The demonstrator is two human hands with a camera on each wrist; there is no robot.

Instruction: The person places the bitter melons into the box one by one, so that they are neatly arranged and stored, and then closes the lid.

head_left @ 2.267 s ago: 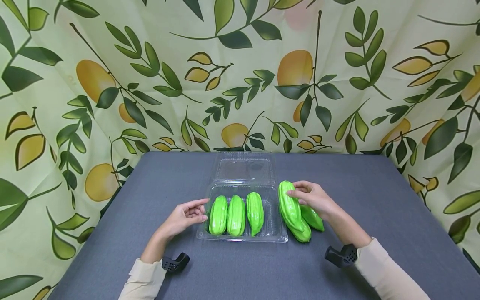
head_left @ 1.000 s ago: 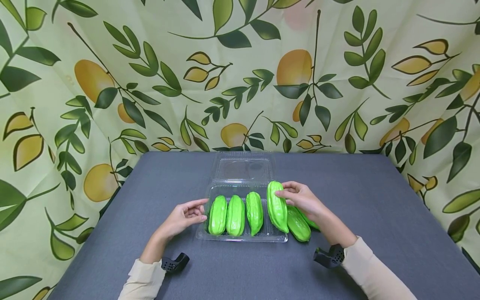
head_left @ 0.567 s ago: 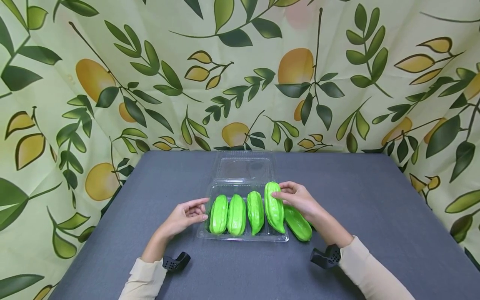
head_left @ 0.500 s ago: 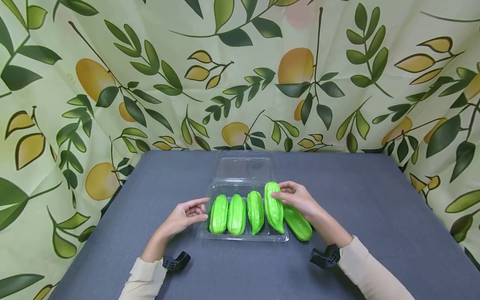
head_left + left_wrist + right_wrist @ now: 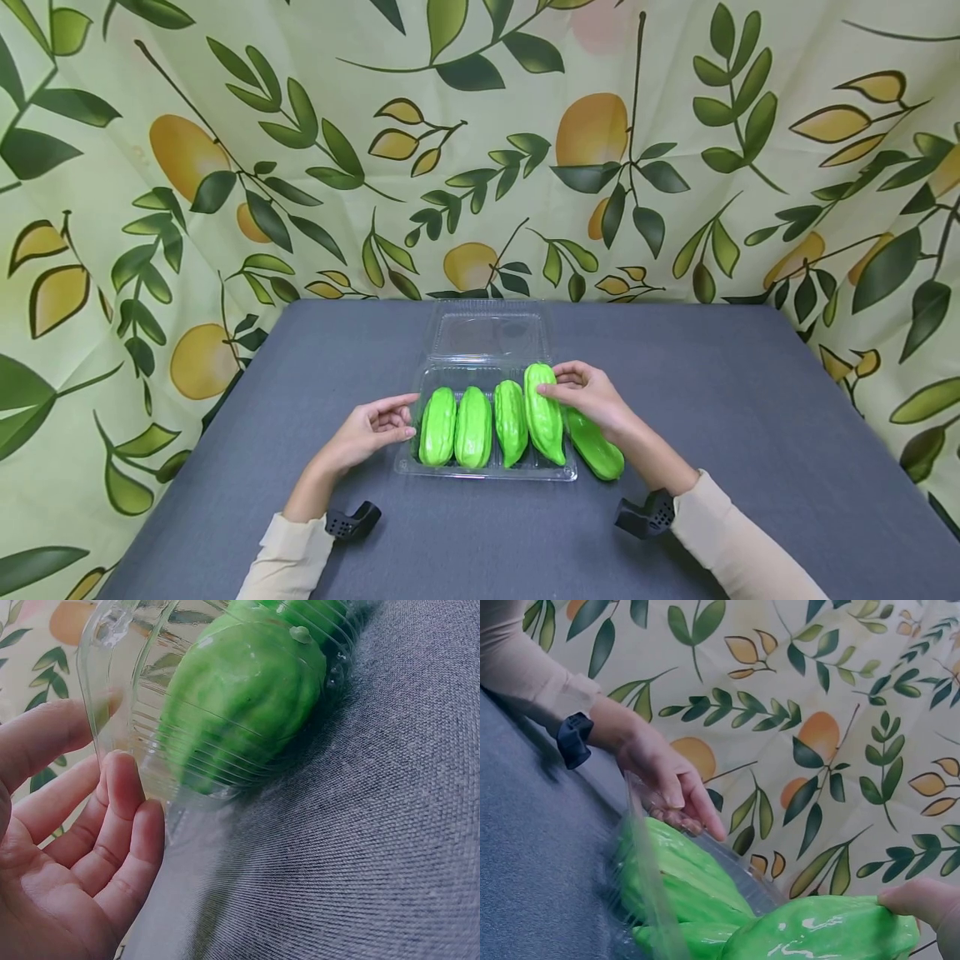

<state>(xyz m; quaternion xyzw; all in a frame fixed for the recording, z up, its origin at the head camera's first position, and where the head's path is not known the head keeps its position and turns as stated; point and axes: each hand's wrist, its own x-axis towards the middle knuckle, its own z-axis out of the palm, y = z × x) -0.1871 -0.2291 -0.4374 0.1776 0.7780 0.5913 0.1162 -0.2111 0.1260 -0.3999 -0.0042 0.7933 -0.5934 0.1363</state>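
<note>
In the head view three green, ridged bitter melons (image 5: 474, 427) lie side by side in a clear plastic container (image 5: 487, 473). My right hand (image 5: 596, 402) pinches another bitter melon (image 5: 543, 417) between thumb and fingers, over the container's right end and tilted with its far end up. My left hand (image 5: 371, 432) holds the container's left rim; in the left wrist view one finger (image 5: 49, 735) shows through the clear wall and the other fingers curl outside it. Another bitter melon (image 5: 600, 450) rests just right of the container, partly behind the held one and the right hand.
The container's hinged lid (image 5: 489, 335) lies folded back, away from me, on the grey cloth-covered table (image 5: 337, 358). A curtain printed with leaves and fruit (image 5: 480, 167) hangs behind the table. Black wrist cameras (image 5: 352, 522) sit on both wrists.
My right hand has carried its bitter melon left, from above the loose ones to the container's right end. One loose bitter melon seen earlier is now hidden. The left hand stays put.
</note>
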